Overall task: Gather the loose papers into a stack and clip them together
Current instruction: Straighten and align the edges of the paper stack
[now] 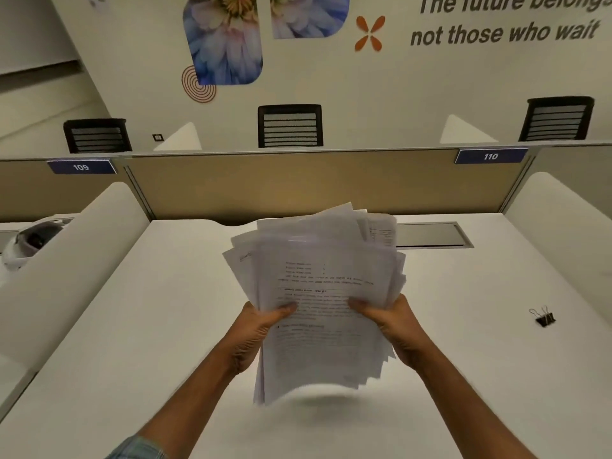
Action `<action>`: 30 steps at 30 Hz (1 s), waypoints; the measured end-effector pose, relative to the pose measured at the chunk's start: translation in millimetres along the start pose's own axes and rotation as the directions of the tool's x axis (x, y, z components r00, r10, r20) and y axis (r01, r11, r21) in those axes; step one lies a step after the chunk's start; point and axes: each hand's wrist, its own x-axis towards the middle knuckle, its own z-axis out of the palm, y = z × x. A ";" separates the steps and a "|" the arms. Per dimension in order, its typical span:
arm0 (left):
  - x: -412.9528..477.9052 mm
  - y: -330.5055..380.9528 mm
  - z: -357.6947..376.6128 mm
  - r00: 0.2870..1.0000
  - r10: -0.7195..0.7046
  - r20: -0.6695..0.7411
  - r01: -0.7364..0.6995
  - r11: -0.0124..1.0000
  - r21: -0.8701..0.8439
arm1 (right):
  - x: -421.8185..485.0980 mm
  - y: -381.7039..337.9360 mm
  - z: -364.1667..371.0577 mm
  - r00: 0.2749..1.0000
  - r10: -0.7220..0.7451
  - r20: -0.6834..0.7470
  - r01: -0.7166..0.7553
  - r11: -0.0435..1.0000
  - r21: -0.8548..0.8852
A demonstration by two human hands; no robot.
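Observation:
An uneven stack of printed white papers (318, 270) hangs upright above the white desk (159, 326), its lower edge lifted just off the surface. My left hand (255, 332) grips the stack's left side with the thumb on the front sheet. My right hand (394, 326) grips the right side the same way. The sheets fan out at the top, with corners out of line. A black binder clip (544, 318) lies on the desk to the right, apart from both hands.
A tan partition (298, 183) closes the desk's far side, with a grey cable tray (430, 235) below it. White curved dividers (76, 256) flank the desk on both sides. Black chairs (290, 125) stand beyond the partition.

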 end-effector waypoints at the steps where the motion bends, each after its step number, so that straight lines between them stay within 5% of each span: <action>1: 1.7 -0.1 1.6 0.999 0.032 -0.013 -0.032 0.999 0.026 | -0.9 -1.1 -0.8 1.000 -0.024 -0.007 0.024 1.000 -0.001; 10: 15.1 -33.9 9.7 0.973 -0.018 -0.228 0.037 0.996 0.078 | -0.4 29.5 3.5 0.995 -0.007 -0.097 -0.009 0.988 -0.157; 30: 12.4 -20.1 0.1 0.991 -0.031 -0.127 0.052 0.985 0.165 | -28.7 31.7 4.5 0.997 -0.023 -0.077 0.012 0.989 -0.145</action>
